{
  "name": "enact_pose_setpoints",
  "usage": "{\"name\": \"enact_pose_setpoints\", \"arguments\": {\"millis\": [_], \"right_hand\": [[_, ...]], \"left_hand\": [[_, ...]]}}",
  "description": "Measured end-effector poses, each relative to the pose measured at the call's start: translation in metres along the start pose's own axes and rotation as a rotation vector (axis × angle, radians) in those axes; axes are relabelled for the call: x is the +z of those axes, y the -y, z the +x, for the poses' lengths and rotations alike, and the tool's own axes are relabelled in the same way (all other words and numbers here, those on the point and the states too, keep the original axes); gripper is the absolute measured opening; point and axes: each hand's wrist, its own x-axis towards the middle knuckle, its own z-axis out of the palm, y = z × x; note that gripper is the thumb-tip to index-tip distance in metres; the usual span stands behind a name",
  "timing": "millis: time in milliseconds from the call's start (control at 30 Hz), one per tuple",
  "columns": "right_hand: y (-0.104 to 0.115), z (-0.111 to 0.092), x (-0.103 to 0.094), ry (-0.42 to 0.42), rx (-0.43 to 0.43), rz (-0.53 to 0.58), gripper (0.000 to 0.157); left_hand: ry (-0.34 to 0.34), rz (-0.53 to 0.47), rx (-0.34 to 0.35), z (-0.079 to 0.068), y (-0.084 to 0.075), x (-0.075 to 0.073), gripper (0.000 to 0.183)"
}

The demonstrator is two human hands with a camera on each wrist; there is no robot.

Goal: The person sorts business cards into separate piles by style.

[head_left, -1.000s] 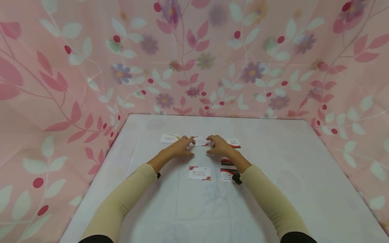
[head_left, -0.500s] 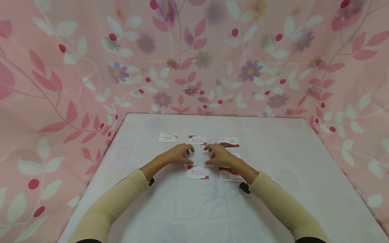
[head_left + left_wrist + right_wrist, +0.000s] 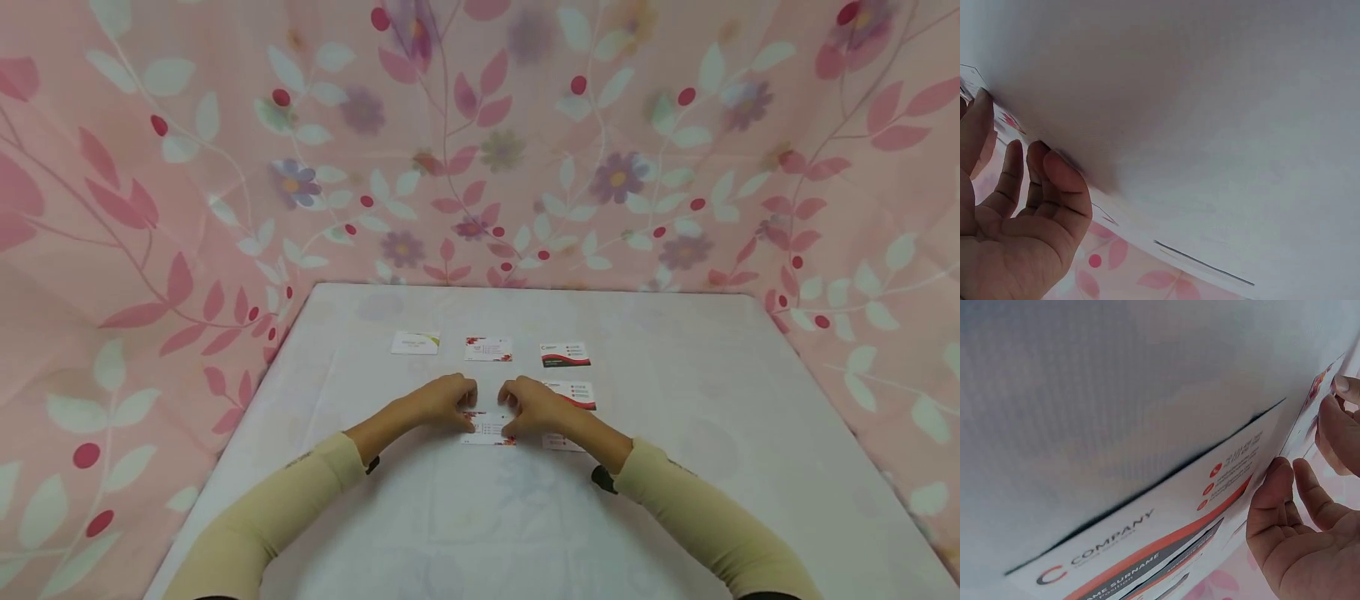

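Observation:
Near the middle of the table, a white business card with red floral corners lies flat. My left hand is at its left end, fingers bent and thumb tip over the card. At the right end is my right hand, its thumb tip also over the card and its fingers curved beyond the far edge. In the right wrist view the right hand shows a gap between thumb and fingers, beside a red-and-black company card. The left wrist view shows the left hand with fingertips close to the white cloth.
A yellow-green cornered card, a second floral card and a red-wave card form the far row. Another red-wave card lies nearer, and one more card is partly hidden by the right forearm. Floral pink curtain surrounds the table.
Both hands have moved toward the body, from the far floral card to the near one. The far row is now uncovered, and the cards keep their places.

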Motion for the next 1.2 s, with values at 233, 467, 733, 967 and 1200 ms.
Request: {"name": "enact_pose_setpoints", "arguments": {"millis": [233, 467, 733, 967, 1200], "right_hand": [[0.004, -0.002, 0.005, 0.020, -0.037, -0.054, 0.043], [0.006, 0.002, 0.004, 0.041, -0.013, -0.053, 0.038], [0.005, 0.002, 0.004, 0.100, 0.063, -0.029, 0.036], [0.002, 0.001, -0.001, 0.103, 0.034, 0.038, 0.019], [-0.009, 0.009, -0.007, 0.001, 0.042, 0.137, 0.015]], "left_hand": [[0.012, 0.004, 0.028, -0.003, 0.001, 0.003, 0.030], [0.036, -0.001, 0.034, -0.003, 0.000, 0.001, 0.026], [0.047, -0.064, 0.021, -0.007, 0.000, 0.001, 0.028], [0.066, -0.143, 0.006, -0.011, 0.003, 0.000, 0.028], [-0.056, -0.144, 0.055, -0.005, 0.004, -0.007, 0.038]]}}
